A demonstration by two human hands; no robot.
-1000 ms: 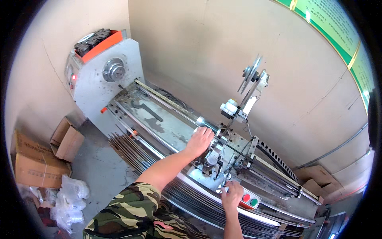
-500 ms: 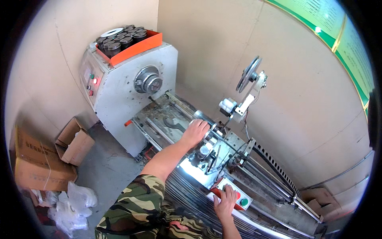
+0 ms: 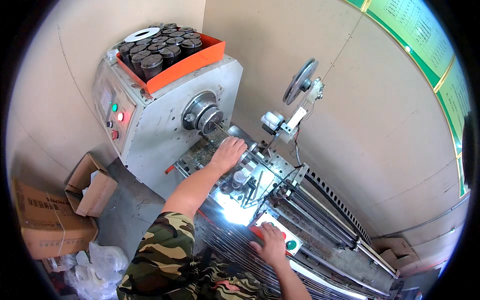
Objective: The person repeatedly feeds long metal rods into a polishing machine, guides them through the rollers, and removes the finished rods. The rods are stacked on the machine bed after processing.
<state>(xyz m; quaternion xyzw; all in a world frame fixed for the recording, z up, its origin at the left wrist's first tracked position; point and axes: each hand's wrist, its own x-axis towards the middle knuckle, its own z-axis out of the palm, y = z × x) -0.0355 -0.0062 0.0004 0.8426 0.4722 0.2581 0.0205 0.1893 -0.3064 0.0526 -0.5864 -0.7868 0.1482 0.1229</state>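
Note:
My left hand [image 3: 230,151] is closed over the front of a metal machine carriage [image 3: 267,172]; what its fingers grip is hidden beneath them. A thin rod [image 3: 220,128] runs from beside that hand to the round chuck [image 3: 209,119] of a large grey machine [image 3: 165,117]. My right hand [image 3: 271,244] rests with fingers spread on a push-button box [image 3: 296,243] with a white top and red side. Its fingers cover part of the top, near a red button [image 3: 283,235] and a green button [image 3: 291,245].
An orange tray [image 3: 187,65] of black cylinders stands on the machine. Long dark rods [image 3: 235,250] lie along the near side. Cardboard boxes [image 3: 50,215] and clear plastic bags [image 3: 95,267] are on the floor at left. A reel [image 3: 300,82] rises behind the carriage.
The carriage and my left hand have moved closer to the chuck, and a rod now reaches it. A wrench on the bed is now out of sight. My right hand stays on the button box.

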